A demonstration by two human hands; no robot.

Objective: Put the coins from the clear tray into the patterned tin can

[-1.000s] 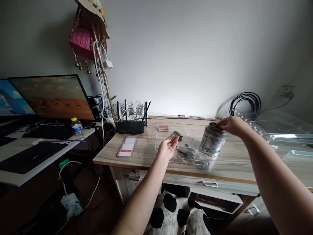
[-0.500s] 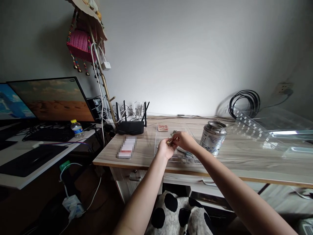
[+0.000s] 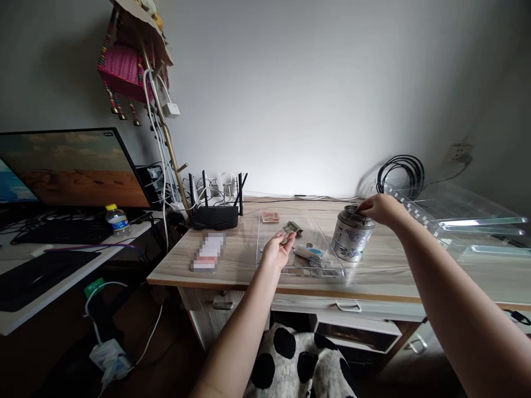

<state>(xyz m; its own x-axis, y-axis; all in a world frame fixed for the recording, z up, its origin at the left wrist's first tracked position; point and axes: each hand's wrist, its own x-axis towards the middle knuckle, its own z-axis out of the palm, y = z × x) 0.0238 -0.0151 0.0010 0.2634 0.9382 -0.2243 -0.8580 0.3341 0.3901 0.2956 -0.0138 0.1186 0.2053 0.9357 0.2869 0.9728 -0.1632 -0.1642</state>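
Observation:
My left hand (image 3: 277, 250) is cupped palm up over the left side of a clear plastic tray (image 3: 265, 232), with small coins lying in the palm. My right hand (image 3: 378, 209) is pinched at the top of a round tin can (image 3: 350, 235) that stands just right of the tray; what the fingertips hold is too small to see. In the tray lie a folded banknote (image 3: 292, 227), a red note (image 3: 270, 217), a small white and blue tube (image 3: 307, 252) and several coins (image 3: 309, 271) along its near edge.
The wooden desk (image 3: 390, 271) has drawers below. A black router (image 3: 214, 216) and a small blurred booklet (image 3: 206, 252) lie to the left. Clear plastic bins (image 3: 464, 215) and coiled cable (image 3: 400, 172) are at the right. Monitors (image 3: 78, 168) and a bottle (image 3: 116, 219) stand on the left desk.
My right hand went from my left palm, where it pinched something half a second ago, back to the top of the tin can. My left hand stays cupped over the tray.

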